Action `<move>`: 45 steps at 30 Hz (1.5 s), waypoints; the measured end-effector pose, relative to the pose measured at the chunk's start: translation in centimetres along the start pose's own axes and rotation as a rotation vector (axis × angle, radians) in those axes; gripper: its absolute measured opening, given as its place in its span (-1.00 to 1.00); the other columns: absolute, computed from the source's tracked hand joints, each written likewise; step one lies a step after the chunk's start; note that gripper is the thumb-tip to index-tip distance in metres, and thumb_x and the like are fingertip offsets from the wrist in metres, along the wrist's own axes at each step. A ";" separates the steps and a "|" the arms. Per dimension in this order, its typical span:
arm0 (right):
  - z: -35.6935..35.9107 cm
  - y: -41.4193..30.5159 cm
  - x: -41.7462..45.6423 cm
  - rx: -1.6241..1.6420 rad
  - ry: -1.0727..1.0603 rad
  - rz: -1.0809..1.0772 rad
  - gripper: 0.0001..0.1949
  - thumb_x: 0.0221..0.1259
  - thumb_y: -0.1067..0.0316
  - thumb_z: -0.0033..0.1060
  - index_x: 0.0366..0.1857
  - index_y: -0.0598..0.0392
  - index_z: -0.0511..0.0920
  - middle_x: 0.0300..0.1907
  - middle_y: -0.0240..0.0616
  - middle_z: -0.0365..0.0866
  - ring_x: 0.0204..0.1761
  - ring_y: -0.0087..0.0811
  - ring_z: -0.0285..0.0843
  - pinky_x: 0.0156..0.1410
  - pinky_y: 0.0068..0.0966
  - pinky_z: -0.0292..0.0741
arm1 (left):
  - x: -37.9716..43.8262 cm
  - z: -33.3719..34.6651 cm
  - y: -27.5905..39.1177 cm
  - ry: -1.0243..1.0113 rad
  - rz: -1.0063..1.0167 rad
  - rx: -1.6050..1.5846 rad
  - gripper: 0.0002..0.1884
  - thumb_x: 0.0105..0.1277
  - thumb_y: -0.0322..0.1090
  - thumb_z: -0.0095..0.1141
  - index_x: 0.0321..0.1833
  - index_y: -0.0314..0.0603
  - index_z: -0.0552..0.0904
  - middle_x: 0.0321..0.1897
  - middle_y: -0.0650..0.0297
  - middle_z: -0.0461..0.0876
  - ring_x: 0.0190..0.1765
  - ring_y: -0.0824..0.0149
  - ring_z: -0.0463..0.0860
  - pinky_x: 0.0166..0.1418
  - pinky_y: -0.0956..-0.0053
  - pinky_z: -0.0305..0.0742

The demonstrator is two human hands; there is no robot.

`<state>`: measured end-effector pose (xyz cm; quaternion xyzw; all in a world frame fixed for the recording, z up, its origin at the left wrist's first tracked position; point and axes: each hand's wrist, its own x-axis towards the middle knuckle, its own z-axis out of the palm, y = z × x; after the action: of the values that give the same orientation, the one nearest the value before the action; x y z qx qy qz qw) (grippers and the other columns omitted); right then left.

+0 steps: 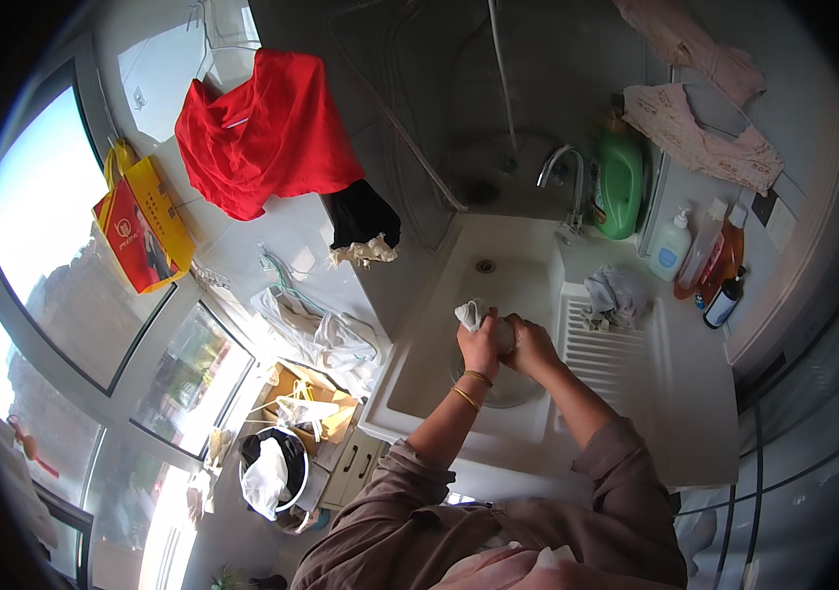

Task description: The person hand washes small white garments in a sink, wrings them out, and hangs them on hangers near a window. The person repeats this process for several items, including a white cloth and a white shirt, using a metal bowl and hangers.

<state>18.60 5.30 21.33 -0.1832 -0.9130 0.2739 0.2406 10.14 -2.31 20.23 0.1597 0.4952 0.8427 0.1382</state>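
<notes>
My left hand (480, 345) grips one part of a wet white cloth (470, 315), whose bunched end sticks out above the fist. Close beside it, my right hand (530, 344) is closed around the other part, and a greyish stretch of the cloth shows between the two. Both hands are over the basin of a white laundry sink (419, 310). Below them in the basin is a round, clear bowl (511, 394), partly hidden by my hands and forearms. A crumpled grey cloth (617, 295) lies at the top of the ribbed washboard (596, 346), right of the basin.
A chrome faucet (572, 177) rises behind the sink beside a green detergent jug (618, 181). Several bottles, including a white pump bottle (670, 247), stand at the right. A red garment (268, 140) hangs at upper left. A lined bin (272, 472) and a cardboard box (334, 413) sit lower left.
</notes>
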 end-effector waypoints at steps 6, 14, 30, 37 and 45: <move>1.5 1.5 -1.0 0.225 -0.150 0.075 -0.23 -0.28 0.33 0.54 0.21 0.23 0.43 0.05 0.08 0.63 0.13 -0.04 0.60 0.21 -0.28 0.53 | 0.5 -2.3 -1.9 -0.182 0.045 0.193 -0.88 0.16 -0.39 0.20 -0.31 -0.27 0.61 -0.41 0.32 0.62 -0.33 0.43 0.55 -0.20 0.45 0.49; 3.4 2.6 -2.5 0.515 -0.285 0.092 -0.32 -0.33 0.41 0.50 0.10 0.17 0.52 0.01 -0.14 0.67 0.10 -0.24 0.62 0.23 -0.37 0.51 | -0.7 -3.4 -2.2 -0.261 0.152 0.353 -0.84 0.06 -0.48 0.17 -0.30 -0.34 0.55 -0.45 0.16 0.62 -0.37 0.30 0.58 -0.19 0.36 0.51; -4.5 0.4 1.0 0.795 -0.362 0.433 -0.32 -0.14 0.10 0.63 0.12 0.01 0.46 -0.16 -0.36 0.65 -0.24 -0.53 0.64 -0.55 -0.64 0.38 | 1.8 -4.1 2.6 -0.661 -0.412 -0.369 -0.20 0.33 0.29 0.05 0.48 -0.04 0.21 0.39 0.14 0.36 0.41 0.09 0.36 0.44 0.03 0.26; -3.3 1.8 0.0 0.940 -0.471 0.533 -0.05 -0.03 -0.66 0.00 0.39 -0.23 0.27 0.08 -0.38 0.60 -0.02 -0.51 0.62 -0.32 -0.48 0.65 | 0.7 -4.2 0.8 -0.639 -0.566 -0.520 -0.21 0.29 0.12 0.22 0.47 -0.09 0.24 0.37 0.16 0.39 0.41 0.08 0.36 0.49 0.03 0.20; -6.2 0.8 1.1 0.389 -0.276 0.471 -0.31 0.37 -0.18 0.04 0.42 0.02 0.19 -0.22 -0.19 0.72 -0.28 -0.23 0.72 -0.38 -0.40 0.64 | 0.4 -5.2 0.4 -0.470 -0.657 -0.693 -0.47 0.37 -0.17 0.13 0.35 -0.19 0.39 0.23 0.14 0.52 0.28 0.09 0.49 0.42 0.09 0.33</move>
<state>21.22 8.94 25.75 -0.3012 -0.8002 0.5131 0.0753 7.68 -6.48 18.29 0.1259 0.1671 0.8107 0.5468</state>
